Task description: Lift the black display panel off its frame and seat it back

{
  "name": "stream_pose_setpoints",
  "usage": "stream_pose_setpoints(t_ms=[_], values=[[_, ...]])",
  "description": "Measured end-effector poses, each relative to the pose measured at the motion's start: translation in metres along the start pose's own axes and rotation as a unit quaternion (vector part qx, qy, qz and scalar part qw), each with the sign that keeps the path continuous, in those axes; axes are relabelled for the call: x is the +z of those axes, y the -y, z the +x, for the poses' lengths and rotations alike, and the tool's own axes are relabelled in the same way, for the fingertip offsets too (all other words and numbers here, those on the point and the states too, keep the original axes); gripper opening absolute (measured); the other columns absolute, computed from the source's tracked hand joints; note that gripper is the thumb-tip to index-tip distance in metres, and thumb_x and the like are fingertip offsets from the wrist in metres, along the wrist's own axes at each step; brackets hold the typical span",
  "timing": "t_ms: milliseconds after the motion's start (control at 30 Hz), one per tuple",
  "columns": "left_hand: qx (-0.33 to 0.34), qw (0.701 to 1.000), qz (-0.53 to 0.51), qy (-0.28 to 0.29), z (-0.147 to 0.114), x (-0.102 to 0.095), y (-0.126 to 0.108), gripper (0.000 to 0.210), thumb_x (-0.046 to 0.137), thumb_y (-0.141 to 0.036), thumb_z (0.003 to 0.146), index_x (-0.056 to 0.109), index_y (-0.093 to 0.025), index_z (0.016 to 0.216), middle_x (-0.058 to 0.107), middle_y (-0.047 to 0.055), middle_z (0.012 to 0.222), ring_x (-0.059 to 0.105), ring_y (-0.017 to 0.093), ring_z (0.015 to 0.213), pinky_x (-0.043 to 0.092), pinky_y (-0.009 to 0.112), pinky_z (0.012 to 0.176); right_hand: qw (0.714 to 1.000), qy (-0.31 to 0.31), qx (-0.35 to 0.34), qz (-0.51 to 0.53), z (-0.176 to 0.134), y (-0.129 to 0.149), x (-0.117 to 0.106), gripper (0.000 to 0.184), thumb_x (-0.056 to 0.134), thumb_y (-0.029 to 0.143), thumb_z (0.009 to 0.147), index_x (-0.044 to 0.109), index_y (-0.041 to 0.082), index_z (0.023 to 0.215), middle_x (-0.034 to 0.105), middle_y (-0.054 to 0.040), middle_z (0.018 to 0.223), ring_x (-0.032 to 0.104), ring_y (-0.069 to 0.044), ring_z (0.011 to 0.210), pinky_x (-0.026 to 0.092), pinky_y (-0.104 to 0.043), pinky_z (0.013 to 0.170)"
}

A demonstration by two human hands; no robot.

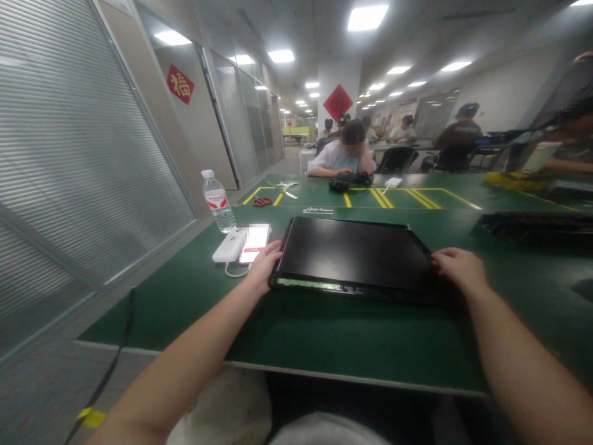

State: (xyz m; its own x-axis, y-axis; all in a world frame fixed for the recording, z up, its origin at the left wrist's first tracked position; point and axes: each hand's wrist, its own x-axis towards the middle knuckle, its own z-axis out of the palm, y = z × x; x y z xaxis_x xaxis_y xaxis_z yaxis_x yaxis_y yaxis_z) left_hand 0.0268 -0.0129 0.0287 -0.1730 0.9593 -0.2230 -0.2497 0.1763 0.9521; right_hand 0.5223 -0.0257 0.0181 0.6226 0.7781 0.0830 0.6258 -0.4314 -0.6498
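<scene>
A black flat display panel (354, 253) with a dark glossy face lies in front of me, tilted slightly, over the green table. Along its near edge runs a strip of exposed green circuit board (308, 284). My left hand (266, 264) grips the panel's left edge, its fingers partly hidden behind the frame. At the right edge, my right hand (458, 267) pinches the frame between thumb and fingers. Just beyond my left hand is a phone (256, 242) with a lit screen, beside a white power bank (228, 247) with a cable.
A water bottle (217, 201) stands at the left. Red-handled scissors (262, 201) and white strips (317, 211) lie farther back. Dark equipment (523, 224) is on the right of the green table (361, 337). Across it, a person (343, 154) sits behind black headphones-like gear (347, 180).
</scene>
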Motion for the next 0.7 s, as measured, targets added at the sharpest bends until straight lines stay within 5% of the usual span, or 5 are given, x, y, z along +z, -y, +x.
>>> stream_pose_setpoints(t_ms=[267,700], values=[[-0.029,0.999,-0.029,0.026,-0.005,0.001,-0.004,0.066,0.081,-0.003,0.091,0.068,-0.017,0.154,0.088,0.012,0.112,0.086,0.022,0.081,0.071,0.029,0.072,1.000,-0.001,-0.010,-0.008,0.006,-0.007,0.003,0.015,0.070,0.033,0.080,0.083,0.027,0.084,0.080,-0.0057,0.075,0.076,-0.027,0.067,0.057,-0.039,0.069],[-0.055,0.996,-0.057,0.038,-0.017,0.008,-0.012,0.071,0.071,0.008,0.090,0.062,-0.013,0.158,0.087,0.005,0.090,0.072,0.014,0.050,0.064,0.024,0.053,1.000,-0.001,-0.012,-0.007,0.004,-0.004,0.002,0.012,0.072,0.031,0.085,0.081,0.024,0.084,0.081,-0.0083,0.077,0.073,-0.026,0.066,0.053,-0.037,0.067]])
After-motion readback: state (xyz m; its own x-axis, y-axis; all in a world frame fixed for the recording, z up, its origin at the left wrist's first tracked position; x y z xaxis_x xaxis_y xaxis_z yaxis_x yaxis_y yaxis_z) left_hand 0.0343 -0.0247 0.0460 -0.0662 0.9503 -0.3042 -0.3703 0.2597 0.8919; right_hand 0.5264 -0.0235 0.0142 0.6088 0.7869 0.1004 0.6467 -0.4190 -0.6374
